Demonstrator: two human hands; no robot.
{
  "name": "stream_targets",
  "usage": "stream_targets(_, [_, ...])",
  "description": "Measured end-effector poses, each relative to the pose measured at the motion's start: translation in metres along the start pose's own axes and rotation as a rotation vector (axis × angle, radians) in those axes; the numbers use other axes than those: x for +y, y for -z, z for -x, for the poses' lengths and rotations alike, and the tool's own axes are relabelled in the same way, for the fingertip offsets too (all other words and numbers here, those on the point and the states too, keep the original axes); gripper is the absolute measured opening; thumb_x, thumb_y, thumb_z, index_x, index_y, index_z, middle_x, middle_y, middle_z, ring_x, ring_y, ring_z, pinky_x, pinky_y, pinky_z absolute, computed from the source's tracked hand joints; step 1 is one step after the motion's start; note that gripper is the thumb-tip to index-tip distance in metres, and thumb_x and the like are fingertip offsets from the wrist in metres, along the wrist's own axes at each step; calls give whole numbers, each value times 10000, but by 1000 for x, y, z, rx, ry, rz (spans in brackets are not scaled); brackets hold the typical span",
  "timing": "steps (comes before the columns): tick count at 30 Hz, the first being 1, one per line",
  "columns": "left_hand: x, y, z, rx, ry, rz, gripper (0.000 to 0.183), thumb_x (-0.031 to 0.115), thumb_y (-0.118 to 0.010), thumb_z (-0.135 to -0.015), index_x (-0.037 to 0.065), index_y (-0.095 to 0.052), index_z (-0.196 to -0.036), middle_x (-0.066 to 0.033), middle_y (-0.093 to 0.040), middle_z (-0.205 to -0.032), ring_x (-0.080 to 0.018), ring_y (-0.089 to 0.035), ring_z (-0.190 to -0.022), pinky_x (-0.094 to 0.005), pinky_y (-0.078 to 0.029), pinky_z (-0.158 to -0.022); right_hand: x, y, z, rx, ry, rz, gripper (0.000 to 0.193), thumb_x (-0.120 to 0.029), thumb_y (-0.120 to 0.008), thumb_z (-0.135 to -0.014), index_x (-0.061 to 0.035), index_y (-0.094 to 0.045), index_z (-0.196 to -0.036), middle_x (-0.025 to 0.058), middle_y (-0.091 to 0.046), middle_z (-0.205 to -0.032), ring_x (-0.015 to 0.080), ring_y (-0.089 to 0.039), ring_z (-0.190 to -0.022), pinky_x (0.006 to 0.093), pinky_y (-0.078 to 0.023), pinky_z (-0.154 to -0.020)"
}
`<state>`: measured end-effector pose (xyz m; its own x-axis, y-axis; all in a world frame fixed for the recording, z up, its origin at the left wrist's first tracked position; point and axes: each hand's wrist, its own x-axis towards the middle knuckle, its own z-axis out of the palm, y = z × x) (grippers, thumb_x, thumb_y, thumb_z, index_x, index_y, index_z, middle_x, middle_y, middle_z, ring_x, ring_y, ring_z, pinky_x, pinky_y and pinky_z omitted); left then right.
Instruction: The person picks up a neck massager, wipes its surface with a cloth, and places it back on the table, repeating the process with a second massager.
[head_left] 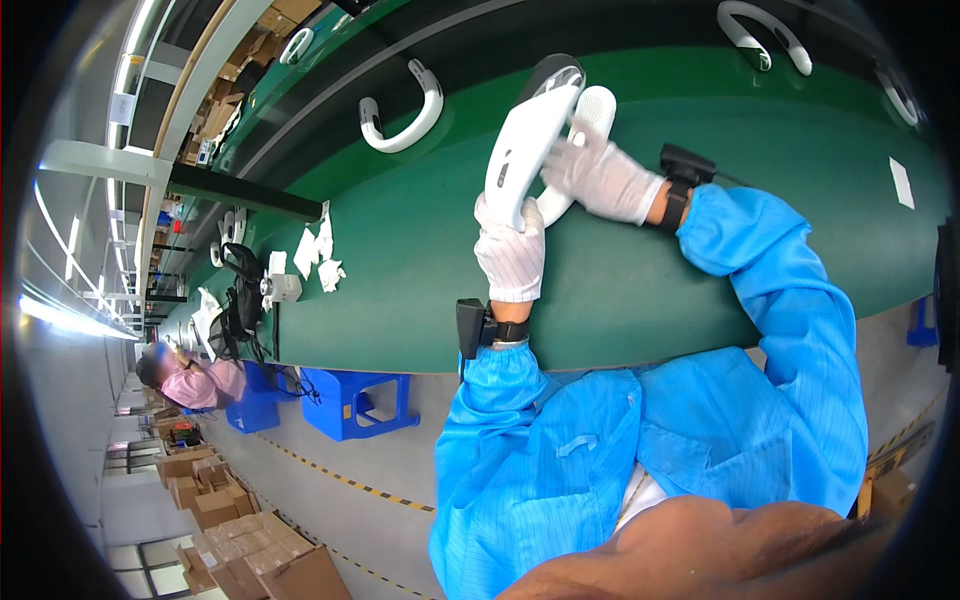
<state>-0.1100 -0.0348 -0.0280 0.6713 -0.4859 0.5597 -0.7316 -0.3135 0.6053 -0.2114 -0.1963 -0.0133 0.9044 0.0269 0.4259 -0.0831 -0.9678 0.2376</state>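
A white U-shaped neck fan [515,150] with a dark end is held up over the green workbench. My left hand [512,250], in a white striped glove, is closed around its lower, curved part. My right hand [605,178], also gloved, lies against the fan's other arm, which ends in a perforated patch. The right fingers are smeared by motion and partly merge with the white fan, so their grip is unclear. Both wrists wear black strapped devices.
More neck fans lie at the back, one [405,110] left and one [765,40] right. White scraps [318,250] and a black bag [240,295] are on the bench's left. Blue stools [358,402], a person in pink [205,383] and cardboard boxes [265,560] are beyond.
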Motion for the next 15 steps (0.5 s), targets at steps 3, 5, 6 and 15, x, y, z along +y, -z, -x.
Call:
stream_targets(3, [14,0,-12,-42,-35,-6,494,193,-681,-868,-15,-484,-1270,-212,-670,-1010,-376,-683,-750,-419,-556,-649,37,8,8,21,-175,74,211,-179,-633,-800,-219,-692,-999,9,-631,-1056,204,-562,-1138,538,-282,-1130])
stream_targets(5, [16,-3,-17,-67,-20,-20,482,183,-646,-895,-28,-475,-1293,-216,-642,-1135,-380,-681,-821,-420,-555,-698,53,15,10,-33,-291,72,258,-154,-628,-814,-197,-697,-1059,47,-630,-1182,235,-575,-1159,487,-476,-959])
stream_targets(6, [15,-6,-20,-48,-44,-5,481,178,-640,-898,-21,-474,-1303,-219,-632,-1162,-383,-676,-853,-426,-552,-721,57,18,11,-132,-333,53,282,-127,-618,-815,-177,-690,-1083,62,-626,-1194,248,-609,-1093,431,-514,-854])
stream_targets(15, [-27,-29,-49,-206,437,969,504,193,-622,-927,29,-399,-1349,-174,-648,-982,-291,-666,-645,-397,-576,-608,109,38,48,-149,-782,-1713,428,61,-453,-713,21,-612,-1108,77,-639,-969,105,-570,-679,213,-432,-537])
